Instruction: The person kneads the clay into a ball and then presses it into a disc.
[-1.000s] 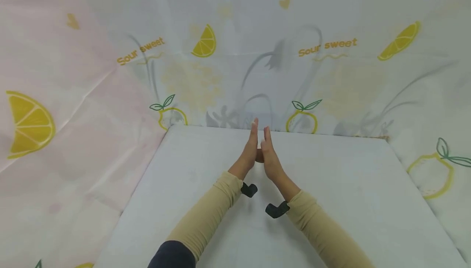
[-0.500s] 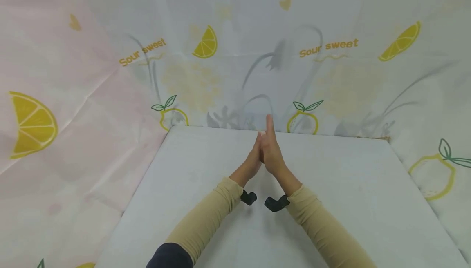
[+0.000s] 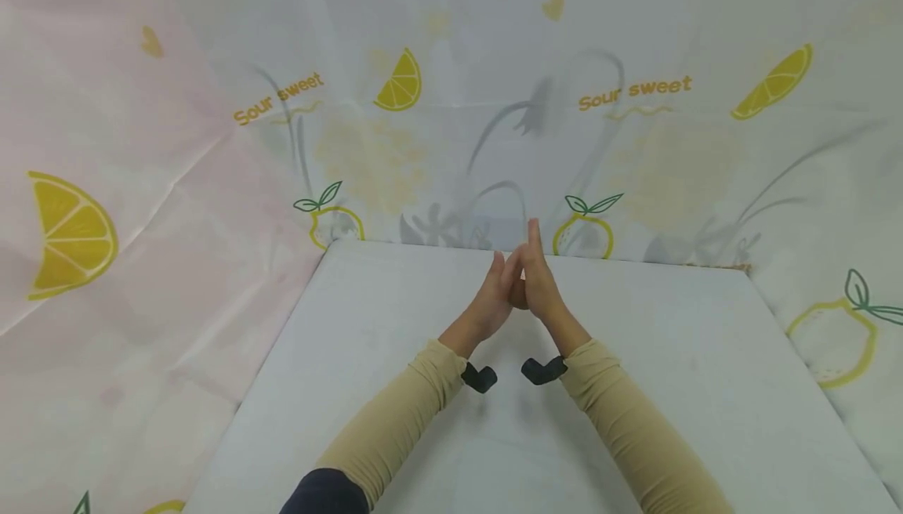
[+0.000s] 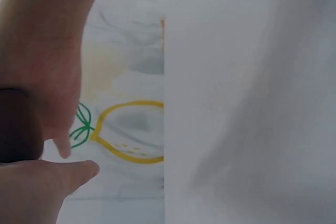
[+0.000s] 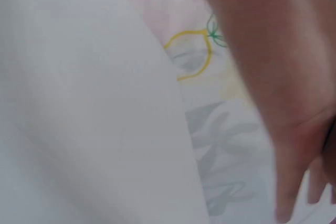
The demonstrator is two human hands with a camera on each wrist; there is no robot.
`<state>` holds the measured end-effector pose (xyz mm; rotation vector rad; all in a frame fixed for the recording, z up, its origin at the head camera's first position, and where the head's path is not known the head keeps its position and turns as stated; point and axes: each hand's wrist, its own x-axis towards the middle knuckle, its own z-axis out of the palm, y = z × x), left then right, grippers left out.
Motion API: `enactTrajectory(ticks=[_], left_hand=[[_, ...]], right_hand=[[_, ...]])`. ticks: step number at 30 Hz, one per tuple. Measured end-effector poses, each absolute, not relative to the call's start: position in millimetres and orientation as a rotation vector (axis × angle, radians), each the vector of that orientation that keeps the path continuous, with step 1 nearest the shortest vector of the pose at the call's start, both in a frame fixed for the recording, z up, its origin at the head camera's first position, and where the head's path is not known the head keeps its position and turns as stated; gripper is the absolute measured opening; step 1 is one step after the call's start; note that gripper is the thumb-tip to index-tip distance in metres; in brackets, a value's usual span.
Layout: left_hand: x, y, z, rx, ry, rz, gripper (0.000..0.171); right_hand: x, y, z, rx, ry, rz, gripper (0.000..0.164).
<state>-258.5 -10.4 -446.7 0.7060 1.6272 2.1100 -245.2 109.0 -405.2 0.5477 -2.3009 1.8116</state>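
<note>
A brown, rounded lump (image 3: pixel 519 295) sits between the two palms, above the white table. Its exact kind cannot be told. My left hand (image 3: pixel 492 298) presses it from the left with fingers extended. From the other side my right hand (image 3: pixel 542 279) lies against it, its fingers pointing up and away. In the left wrist view the dark brown lump (image 4: pixel 20 124) shows at the left edge, between the left hand (image 4: pixel 31 190) and the right hand (image 4: pixel 52 87). Only a sliver of it appears at the right edge of the right wrist view, beside a hand (image 5: pixel 294 124).
Under the hands lies a white tabletop (image 3: pixel 395 302). Behind and beside it hangs a cloth (image 3: pixel 458 67) printed with lemons and lettering. Each wrist carries a black bent piece, one at the left wrist (image 3: pixel 480 378) and one at the right wrist (image 3: pixel 543 371).
The palms slide against each other around the brown lump: my right hand has moved forward and up, my left slightly back. Both have shifted a little to the right in the last half second.
</note>
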Motion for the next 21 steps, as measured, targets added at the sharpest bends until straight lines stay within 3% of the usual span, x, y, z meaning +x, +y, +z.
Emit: enactTrajectory(ticks=[5,13,17,21], left_hand=[[-264,-15,-442,0.663,1.666,2.184,0.101],[-270,-15,-439,0.455,1.953,2.209,0.090],[-271,-15,-444,0.238,1.999,2.178,0.094],[-270,-13,-448,0.226,1.948,2.173,0.098]], right_hand=[[-241,105,-417,0.536,-2.349,1.859,0.061],[-243,90,-452,0.612,-2.284,1.828,0.063],[-234,83,-451,0.691,-2.242,1.813,0.068],[-231,81,-444,0.710,-2.176,1.802,0.074]])
